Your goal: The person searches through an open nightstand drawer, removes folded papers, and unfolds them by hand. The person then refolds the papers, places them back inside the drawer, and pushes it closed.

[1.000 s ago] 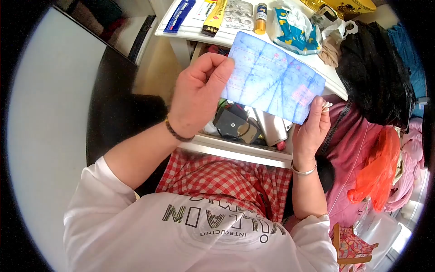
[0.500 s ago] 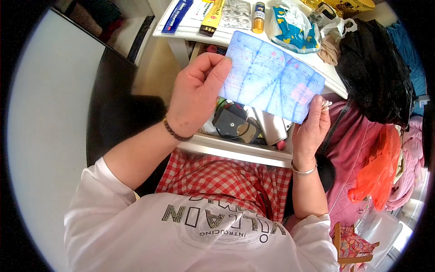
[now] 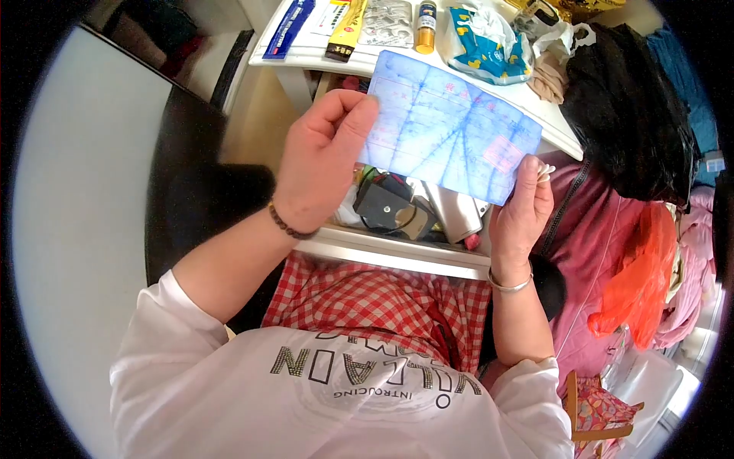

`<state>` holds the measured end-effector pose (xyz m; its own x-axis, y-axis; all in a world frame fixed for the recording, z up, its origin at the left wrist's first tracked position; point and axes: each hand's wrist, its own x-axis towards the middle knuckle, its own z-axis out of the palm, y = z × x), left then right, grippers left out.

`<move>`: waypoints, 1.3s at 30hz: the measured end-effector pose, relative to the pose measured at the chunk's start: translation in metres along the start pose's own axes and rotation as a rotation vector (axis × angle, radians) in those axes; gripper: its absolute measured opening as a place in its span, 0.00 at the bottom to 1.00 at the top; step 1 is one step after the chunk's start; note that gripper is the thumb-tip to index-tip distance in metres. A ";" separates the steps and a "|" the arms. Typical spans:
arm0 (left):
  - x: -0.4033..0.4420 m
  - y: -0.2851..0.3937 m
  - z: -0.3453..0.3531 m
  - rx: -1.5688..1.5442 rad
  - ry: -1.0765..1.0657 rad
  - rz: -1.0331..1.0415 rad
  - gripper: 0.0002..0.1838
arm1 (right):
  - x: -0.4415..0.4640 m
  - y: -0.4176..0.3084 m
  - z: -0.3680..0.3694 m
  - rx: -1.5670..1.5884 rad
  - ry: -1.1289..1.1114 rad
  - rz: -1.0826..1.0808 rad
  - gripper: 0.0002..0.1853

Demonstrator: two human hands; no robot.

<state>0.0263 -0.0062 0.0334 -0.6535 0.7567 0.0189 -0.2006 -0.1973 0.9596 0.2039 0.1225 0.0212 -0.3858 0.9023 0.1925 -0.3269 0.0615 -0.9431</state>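
Note:
Both hands hold a creased blue receipt slip (image 3: 451,126), with red print and a reddish stamp box, above an open drawer (image 3: 394,252). My left hand (image 3: 327,149) pinches its left edge between thumb and fingers. The lower right corner is gripped by my right hand (image 3: 523,210). Small white-tipped sticks (image 3: 545,171), which look like cotton swabs, poke out from the right hand's fingers. Under the slip, the drawer holds a dark grey case (image 3: 390,206) and a silvery white object (image 3: 456,210); the slip hides part of the contents.
On the white tabletop (image 3: 550,122) lie a blue box (image 3: 289,29), a yellow tube box (image 3: 346,29), a blister pack (image 3: 386,23), a glue-like bottle (image 3: 426,27) and a blue tissue pack (image 3: 489,53). A black bag (image 3: 631,115) and red bag (image 3: 634,275) are at right.
The view has shifted slightly, so the table and slip appear a little further left. Both hands keep their hold on the slip, which looks slightly brighter.

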 end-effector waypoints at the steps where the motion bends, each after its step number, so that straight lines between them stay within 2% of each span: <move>1: 0.000 0.001 0.000 0.009 0.002 -0.005 0.09 | 0.000 0.000 0.000 0.000 0.006 0.007 0.10; 39: 0.003 -0.006 -0.003 -0.061 -0.017 -0.133 0.11 | -0.001 0.001 -0.006 -0.014 -0.017 -0.012 0.09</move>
<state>0.0235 -0.0049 0.0268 -0.6062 0.7888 -0.1016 -0.3283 -0.1318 0.9353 0.2087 0.1243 0.0186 -0.3963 0.8942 0.2082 -0.3199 0.0781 -0.9442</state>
